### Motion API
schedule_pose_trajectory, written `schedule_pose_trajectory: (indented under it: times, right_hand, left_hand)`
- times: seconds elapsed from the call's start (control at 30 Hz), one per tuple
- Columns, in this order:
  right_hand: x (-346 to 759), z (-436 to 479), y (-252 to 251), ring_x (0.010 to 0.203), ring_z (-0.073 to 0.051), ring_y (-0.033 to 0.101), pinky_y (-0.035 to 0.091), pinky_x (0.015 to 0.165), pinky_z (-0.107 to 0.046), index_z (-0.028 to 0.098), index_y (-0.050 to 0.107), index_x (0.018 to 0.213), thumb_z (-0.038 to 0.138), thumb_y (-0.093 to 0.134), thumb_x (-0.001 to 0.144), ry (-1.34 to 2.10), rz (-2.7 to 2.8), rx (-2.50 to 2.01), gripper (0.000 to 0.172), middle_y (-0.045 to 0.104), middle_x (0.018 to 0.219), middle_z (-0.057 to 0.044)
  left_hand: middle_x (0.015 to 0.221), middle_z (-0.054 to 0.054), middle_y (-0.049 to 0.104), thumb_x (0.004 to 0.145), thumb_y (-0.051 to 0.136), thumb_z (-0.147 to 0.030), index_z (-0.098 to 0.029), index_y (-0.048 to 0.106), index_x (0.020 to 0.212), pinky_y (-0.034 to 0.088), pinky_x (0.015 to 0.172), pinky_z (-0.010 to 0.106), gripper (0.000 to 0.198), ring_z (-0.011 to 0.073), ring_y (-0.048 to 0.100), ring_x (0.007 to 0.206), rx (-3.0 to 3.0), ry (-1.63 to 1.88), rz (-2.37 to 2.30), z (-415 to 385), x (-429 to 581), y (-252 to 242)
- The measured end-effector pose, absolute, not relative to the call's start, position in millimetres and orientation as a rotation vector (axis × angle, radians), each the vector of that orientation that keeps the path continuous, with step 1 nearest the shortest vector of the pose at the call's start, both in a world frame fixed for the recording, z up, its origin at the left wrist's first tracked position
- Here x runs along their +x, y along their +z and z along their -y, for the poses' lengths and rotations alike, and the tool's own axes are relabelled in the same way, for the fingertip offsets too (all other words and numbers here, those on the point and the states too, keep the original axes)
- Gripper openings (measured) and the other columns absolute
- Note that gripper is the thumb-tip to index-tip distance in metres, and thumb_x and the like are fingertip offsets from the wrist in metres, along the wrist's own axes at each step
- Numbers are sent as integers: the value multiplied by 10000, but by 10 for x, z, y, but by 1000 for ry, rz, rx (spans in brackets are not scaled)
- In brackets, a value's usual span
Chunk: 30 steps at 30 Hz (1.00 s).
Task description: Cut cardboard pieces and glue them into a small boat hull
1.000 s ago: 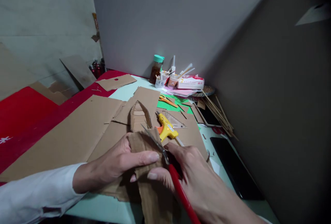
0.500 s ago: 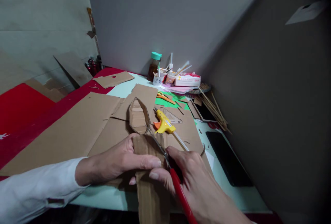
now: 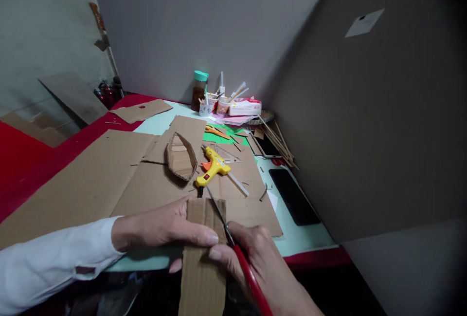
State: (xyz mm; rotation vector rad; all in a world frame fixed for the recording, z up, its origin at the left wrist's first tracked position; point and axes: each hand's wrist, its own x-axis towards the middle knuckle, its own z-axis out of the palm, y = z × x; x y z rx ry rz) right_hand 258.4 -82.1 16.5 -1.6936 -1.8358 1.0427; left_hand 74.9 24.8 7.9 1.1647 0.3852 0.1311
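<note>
The left hand [image 3: 170, 226] has its grip on a cardboard strip [image 3: 202, 282], thumb on top, at the near edge of the tabletop [image 3: 302, 239]. The right hand [image 3: 260, 257] has its grip wrapped about the red scissors [image 3: 238, 253]; a blade slants over the strip's far end, its tip past the edge. Beyond the strip, a yellow glue gun [image 3: 216, 164] lies just right of a cardboard boat [image 3: 181, 156]. A phone [image 3: 294, 196] lies farther right.
</note>
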Motion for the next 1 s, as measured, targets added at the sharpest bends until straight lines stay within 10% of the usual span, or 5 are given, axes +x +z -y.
schedule_pose_trajectory:
  times: [0.17,0.4,0.57,1.0]
  right_hand:
    - [2635,815,311,851,-207,562,403,689,-248,214,593,896,595,632,914,901,1862,-1739,384,615,875,-26]
    - [2652,757,229,540,-97,373,272,480,-204,175,540,673,514,566,978,879,1807,-1630,456,458,555,59]
    - [3046,573,258,523,-135,478,363,511,-227,136,615,1131,421,565,962,482,1763,-1887,335,581,595,35]
    - [3170,202,49,1045,-347,588,456,912,-477,33,655,1095,59,393,980,-63,2025,-2022,287,657,1108,-273]
  left_hand:
    - [452,-31,555,838,681,-309,-174,654,616,349,332,139,261,76,469,356,1167,144,-373,-162,798,187]
    - [651,25,680,815,696,-301,-177,764,863,427,402,200,149,130,561,490,1100,219,-466,-111,846,152]
    - [719,54,747,699,784,-279,-137,773,815,527,561,227,183,165,656,620,1023,378,-546,-191,732,152]
    - [563,13,623,808,636,-244,-141,658,659,417,502,211,182,112,523,505,1036,650,-655,-744,217,216]
